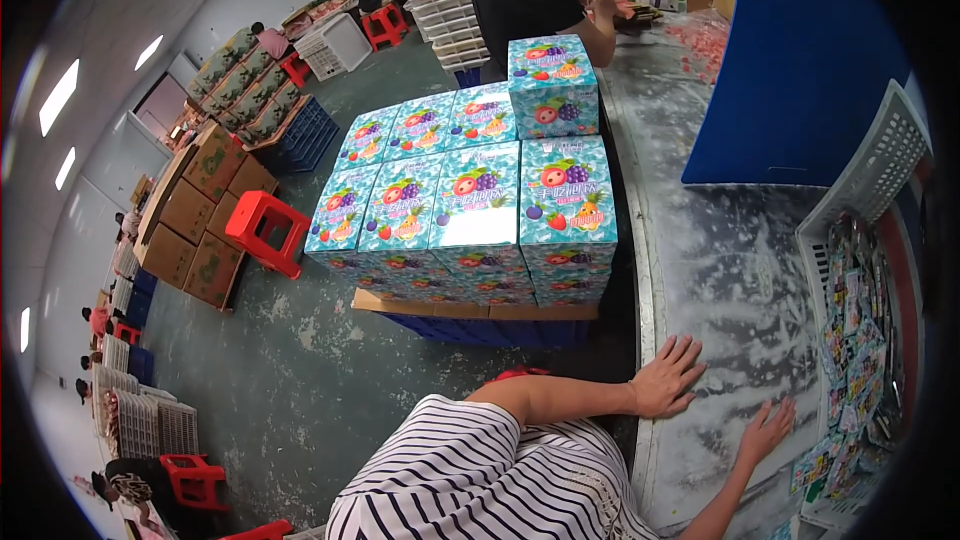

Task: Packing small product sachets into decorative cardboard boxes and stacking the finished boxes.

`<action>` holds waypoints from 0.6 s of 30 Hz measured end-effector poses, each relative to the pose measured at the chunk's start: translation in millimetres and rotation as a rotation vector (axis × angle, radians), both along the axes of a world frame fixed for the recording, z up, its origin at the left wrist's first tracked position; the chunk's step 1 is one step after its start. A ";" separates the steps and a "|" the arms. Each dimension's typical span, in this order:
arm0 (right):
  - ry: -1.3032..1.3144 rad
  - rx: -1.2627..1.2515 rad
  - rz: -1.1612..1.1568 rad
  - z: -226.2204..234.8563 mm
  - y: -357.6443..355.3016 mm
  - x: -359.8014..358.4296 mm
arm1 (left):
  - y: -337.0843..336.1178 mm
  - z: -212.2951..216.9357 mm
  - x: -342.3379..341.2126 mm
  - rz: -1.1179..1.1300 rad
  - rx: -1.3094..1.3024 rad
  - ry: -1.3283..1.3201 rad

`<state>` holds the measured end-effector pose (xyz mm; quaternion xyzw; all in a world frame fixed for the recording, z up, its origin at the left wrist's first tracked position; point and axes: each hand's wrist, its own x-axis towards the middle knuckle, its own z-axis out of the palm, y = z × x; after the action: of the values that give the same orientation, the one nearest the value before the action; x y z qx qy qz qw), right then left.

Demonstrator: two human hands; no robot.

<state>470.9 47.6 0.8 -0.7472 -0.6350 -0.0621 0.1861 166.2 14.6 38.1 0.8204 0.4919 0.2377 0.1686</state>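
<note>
My left hand [668, 378] rests palm down near the edge of the worn grey-white tabletop [730, 290], its fingers spread and nothing in them. Farther right, my right hand [767, 432] is also open and empty, low over or on the same tabletop; contact is hard to tell. Nearest to it is a white plastic basket [815, 230] lying tilted, with many small colourful packets [855, 350] heaped in it. Some packets spill at its lower end beside my right forearm.
Teal fruit-printed cartons [400, 200] stand stacked on a blue pallet [480, 330] left of the table. A blue panel [800, 70] rises at the back right. A person in black [520, 0] works beyond the cartons. A red stool [268, 230] and brown boxes [190, 215] stand left.
</note>
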 end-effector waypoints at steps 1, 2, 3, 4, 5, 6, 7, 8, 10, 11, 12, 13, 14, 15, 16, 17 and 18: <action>0.006 -0.028 -0.032 2.8 -1.9 -3.1 | -0.2 0.9 -1.0 0.002 0.002 0.002; 0.006 -0.027 -0.030 0.4 -0.3 -0.9 | -0.4 1.3 -1.6 0.004 -0.001 0.010; 0.005 -0.002 0.002 0.2 0.9 1.5 | 0.4 2.3 -1.8 0.000 -0.002 0.016; 0.002 0.021 0.033 -0.1 1.4 2.9 | 1.2 1.2 -2.9 -0.004 0.000 0.013; -0.003 0.022 0.028 -2.2 1.5 2.2 | 2.3 -2.7 -5.1 -0.006 -0.017 -0.044; 0.027 -0.003 0.008 2.6 1.5 -5.1 | 2.9 -8.2 -6.0 -0.008 -0.037 -0.102; 0.052 -0.029 -0.022 7.1 0.6 -5.4 | 2.0 -12.3 -8.1 -0.022 -0.042 -0.113; 0.042 -0.034 -0.036 3.5 4.0 -3.8 | 0.8 -15.6 -17.0 0.063 0.026 -0.174; 0.023 0.024 0.057 -5.9 6.4 3.0 | -13.2 -8.7 -40.6 0.256 0.074 -0.159; 0.019 0.023 0.050 -1.7 8.3 0.6 | -13.7 -4.8 -58.9 0.354 0.067 -0.078; 0.043 0.020 0.036 4.0 8.9 -9.5 | -13.5 -12.5 -74.0 0.493 0.084 -0.069; 0.068 0.014 0.021 7.5 6.4 -15.1 | -14.2 -22.1 -88.6 0.629 0.099 -0.058; 0.072 0.016 0.023 6.6 5.1 -12.6 | -14.5 -30.6 -102.4 0.721 0.083 -0.048; 0.050 0.038 0.036 3.9 5.7 -5.9 | -10.4 -36.6 -114.3 0.809 0.074 -0.040; 0.030 0.059 0.056 2.5 6.2 -2.5 | -8.9 -40.7 -123.9 0.855 0.092 0.010; 0.037 0.068 0.065 1.1 6.2 -0.1 | -8.3 -44.7 -126.4 0.863 0.104 0.013; 0.040 0.021 0.039 -0.2 4.8 1.5 | -9.8 -48.3 -124.5 0.862 0.062 0.011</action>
<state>472.4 52.4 0.6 -0.7338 -0.6449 -0.0503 0.2077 41.7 4.9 -10.2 0.5457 0.7832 0.2968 0.0265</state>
